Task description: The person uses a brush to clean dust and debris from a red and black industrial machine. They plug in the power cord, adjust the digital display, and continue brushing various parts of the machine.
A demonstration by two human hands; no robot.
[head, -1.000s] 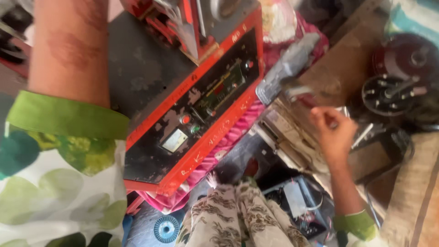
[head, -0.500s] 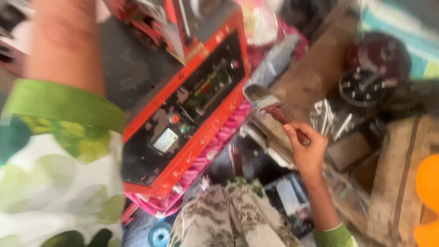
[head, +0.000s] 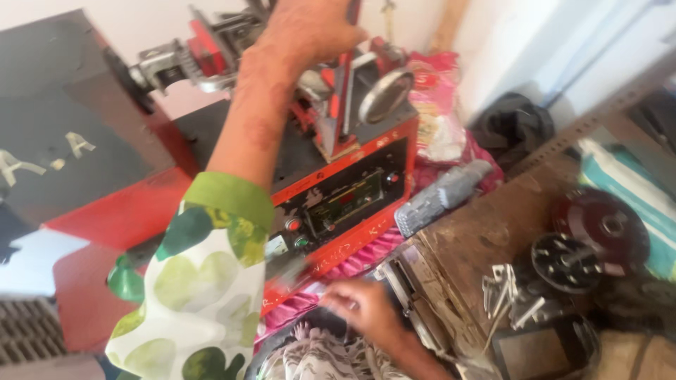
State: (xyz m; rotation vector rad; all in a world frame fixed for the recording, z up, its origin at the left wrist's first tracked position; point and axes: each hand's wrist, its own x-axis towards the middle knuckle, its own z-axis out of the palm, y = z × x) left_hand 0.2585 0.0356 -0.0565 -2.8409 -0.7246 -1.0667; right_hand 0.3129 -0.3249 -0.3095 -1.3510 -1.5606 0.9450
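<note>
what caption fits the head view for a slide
Left hand grips the red machine's upper parts; right hand blurred below its control panel.

The left arm wears a loose white sleeve (head: 190,295) printed with large green leaf shapes and edged with a plain green cuff (head: 229,199), the forearm bare beyond it, while patterned cream fabric (head: 320,355) covers the lap.

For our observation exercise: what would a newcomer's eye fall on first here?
The red and black machine with its control panel fills the centre. The left hand grips its upright lever at the top; the right hand is low, by the machine's front edge. Dark discs lie at right on the wooden bench.
</note>
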